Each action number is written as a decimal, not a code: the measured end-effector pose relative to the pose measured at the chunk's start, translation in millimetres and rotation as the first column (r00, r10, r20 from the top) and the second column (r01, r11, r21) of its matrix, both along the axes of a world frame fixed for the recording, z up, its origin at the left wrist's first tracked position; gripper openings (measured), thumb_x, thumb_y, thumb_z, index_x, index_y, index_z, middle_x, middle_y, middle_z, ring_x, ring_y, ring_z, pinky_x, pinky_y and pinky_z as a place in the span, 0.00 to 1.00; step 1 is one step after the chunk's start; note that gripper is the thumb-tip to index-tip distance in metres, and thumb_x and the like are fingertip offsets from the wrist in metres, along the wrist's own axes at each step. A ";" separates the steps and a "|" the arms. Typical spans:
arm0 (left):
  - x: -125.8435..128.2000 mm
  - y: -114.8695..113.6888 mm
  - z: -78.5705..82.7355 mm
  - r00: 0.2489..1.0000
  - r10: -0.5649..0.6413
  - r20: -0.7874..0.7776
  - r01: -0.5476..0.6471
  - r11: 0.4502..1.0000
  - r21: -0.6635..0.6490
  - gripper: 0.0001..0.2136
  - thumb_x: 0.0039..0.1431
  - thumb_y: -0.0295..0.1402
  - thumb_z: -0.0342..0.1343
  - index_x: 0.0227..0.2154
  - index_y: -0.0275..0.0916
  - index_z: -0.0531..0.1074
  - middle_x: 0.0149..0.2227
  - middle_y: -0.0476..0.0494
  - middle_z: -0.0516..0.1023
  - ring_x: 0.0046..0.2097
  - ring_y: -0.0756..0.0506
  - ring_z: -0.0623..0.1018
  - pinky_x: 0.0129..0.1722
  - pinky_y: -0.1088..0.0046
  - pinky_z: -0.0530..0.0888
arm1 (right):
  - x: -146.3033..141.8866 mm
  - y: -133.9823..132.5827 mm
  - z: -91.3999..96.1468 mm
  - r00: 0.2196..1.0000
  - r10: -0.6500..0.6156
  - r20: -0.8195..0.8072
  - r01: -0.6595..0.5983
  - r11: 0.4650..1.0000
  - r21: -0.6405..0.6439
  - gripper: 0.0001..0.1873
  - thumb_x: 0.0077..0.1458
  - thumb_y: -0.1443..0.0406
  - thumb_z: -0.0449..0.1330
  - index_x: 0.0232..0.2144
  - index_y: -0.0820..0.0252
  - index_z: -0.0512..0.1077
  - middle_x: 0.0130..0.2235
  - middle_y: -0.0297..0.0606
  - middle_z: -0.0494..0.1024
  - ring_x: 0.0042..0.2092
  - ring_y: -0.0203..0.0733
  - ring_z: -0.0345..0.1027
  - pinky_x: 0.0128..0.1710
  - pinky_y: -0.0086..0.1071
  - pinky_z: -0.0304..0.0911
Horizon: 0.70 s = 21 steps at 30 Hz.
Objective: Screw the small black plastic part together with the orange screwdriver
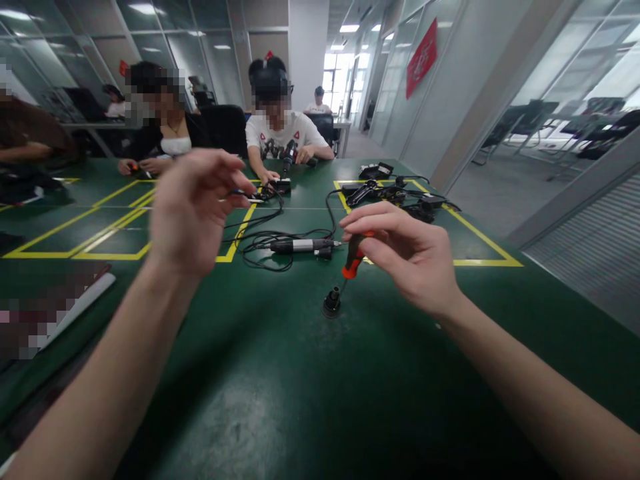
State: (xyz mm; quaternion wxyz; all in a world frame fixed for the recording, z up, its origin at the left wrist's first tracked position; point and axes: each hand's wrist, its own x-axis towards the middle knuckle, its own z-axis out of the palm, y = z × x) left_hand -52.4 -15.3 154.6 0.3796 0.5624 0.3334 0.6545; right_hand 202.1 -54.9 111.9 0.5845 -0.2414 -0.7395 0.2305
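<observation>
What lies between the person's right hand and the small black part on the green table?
In the head view, an orange-and-black screwdriver slants from the right hand down toward the small black part.

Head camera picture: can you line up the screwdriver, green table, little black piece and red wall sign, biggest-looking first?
Green table
Red wall sign
Screwdriver, partly covered by the right hand
Little black piece

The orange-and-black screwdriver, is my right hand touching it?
Touching: the head view shows the right hand gripping the screwdriver handle plainly.
</observation>
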 end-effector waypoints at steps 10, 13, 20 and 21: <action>61.3 18.2 -138.3 0.766 -0.553 -0.329 0.423 0.818 -0.391 0.17 0.64 0.43 0.56 0.36 0.33 0.81 0.37 0.39 0.84 0.35 0.47 0.77 0.29 0.75 0.68 | -0.7 0.7 -2.5 1.000 0.011 -0.007 -0.012 0.997 -0.080 0.10 0.67 0.65 0.60 0.44 0.54 0.82 0.41 0.39 0.85 0.38 0.40 0.78 0.37 0.35 0.76; 59.5 17.6 -148.7 0.711 -0.609 -0.352 0.450 0.779 -0.437 0.22 0.67 0.48 0.54 0.37 0.32 0.82 0.38 0.37 0.84 0.33 0.48 0.76 0.30 0.74 0.69 | -1.5 1.2 -2.0 1.000 -0.007 -0.019 0.007 1.000 -0.017 0.06 0.63 0.65 0.64 0.39 0.54 0.83 0.40 0.39 0.83 0.42 0.42 0.77 0.39 0.35 0.75; 57.6 16.6 -153.0 0.650 -0.677 -0.345 0.504 0.723 -0.472 0.18 0.60 0.46 0.61 0.35 0.32 0.82 0.34 0.41 0.83 0.32 0.49 0.75 0.32 0.74 0.70 | -1.9 -0.6 -1.1 0.999 0.026 -0.044 -0.029 0.996 -0.088 0.09 0.66 0.65 0.61 0.43 0.55 0.82 0.39 0.38 0.84 0.39 0.41 0.78 0.36 0.34 0.76; 57.6 16.3 -153.0 0.647 -0.680 -0.345 0.504 0.721 -0.475 0.17 0.60 0.45 0.61 0.35 0.33 0.82 0.34 0.42 0.83 0.32 0.49 0.75 0.32 0.75 0.70 | -1.9 -1.1 -1.2 0.998 0.040 -0.050 -0.045 0.994 -0.104 0.10 0.68 0.64 0.59 0.43 0.56 0.82 0.39 0.39 0.84 0.39 0.41 0.79 0.36 0.34 0.77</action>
